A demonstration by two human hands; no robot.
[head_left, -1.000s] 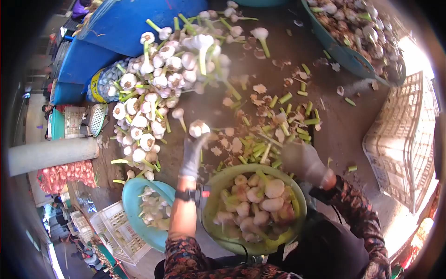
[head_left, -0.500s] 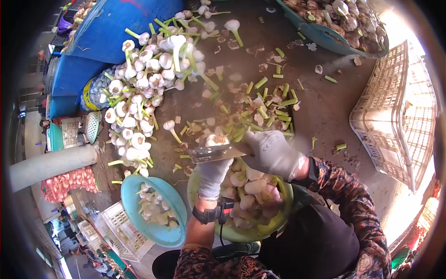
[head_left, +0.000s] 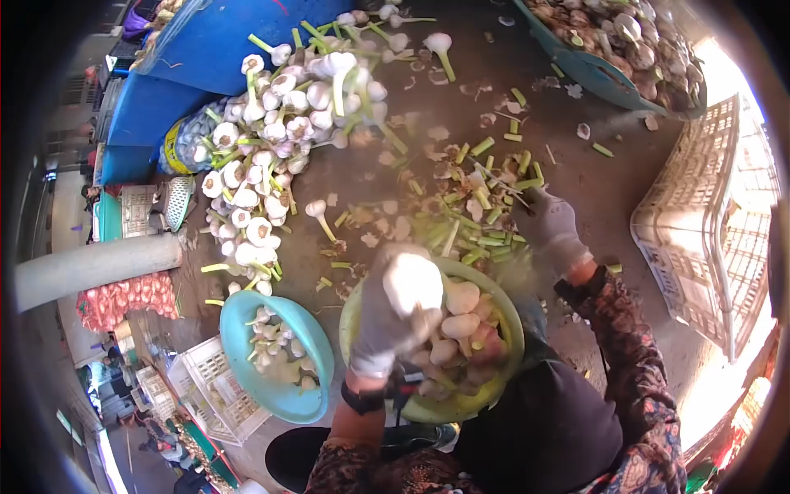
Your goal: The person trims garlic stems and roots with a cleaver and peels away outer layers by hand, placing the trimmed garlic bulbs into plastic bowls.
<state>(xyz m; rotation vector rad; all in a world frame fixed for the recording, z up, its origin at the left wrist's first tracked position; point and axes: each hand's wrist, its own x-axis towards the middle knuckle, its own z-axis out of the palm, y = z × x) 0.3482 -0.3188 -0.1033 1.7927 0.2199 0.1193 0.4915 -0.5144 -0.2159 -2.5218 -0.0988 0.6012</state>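
Note:
My left hand (head_left: pixel 383 317), gloved in light grey, is closed around a white garlic bulb (head_left: pixel 414 284). It is above the left side of a yellow-green basin (head_left: pixel 513 362), where trimmed bulbs (head_left: pixel 462 325) lie. My right hand (head_left: pixel 555 226), also gloved, has its fingers wrapped round a knife (head_left: pixel 504 184). The thin blade points up and left over a scatter of cut green stem pieces (head_left: pixel 491 241). One garlic bulb with its stem (head_left: pixel 316 209) lies by itself left of the scraps.
A heap of stemmed garlic (head_left: pixel 280 123) rests against blue barrels (head_left: pixel 222 49) at upper left. Beside the yellow-green basin is a light-blue basin (head_left: pixel 317 403) holding small bulbs. A white plastic crate (head_left: pixel 687 222) stands at right, below a teal tub (head_left: pixel 568 62) of garlic.
My hands have moved apart. The right took the knife off the bulb and out to the right; the left lowered the bulb over the basin. The camera view has shifted slightly.

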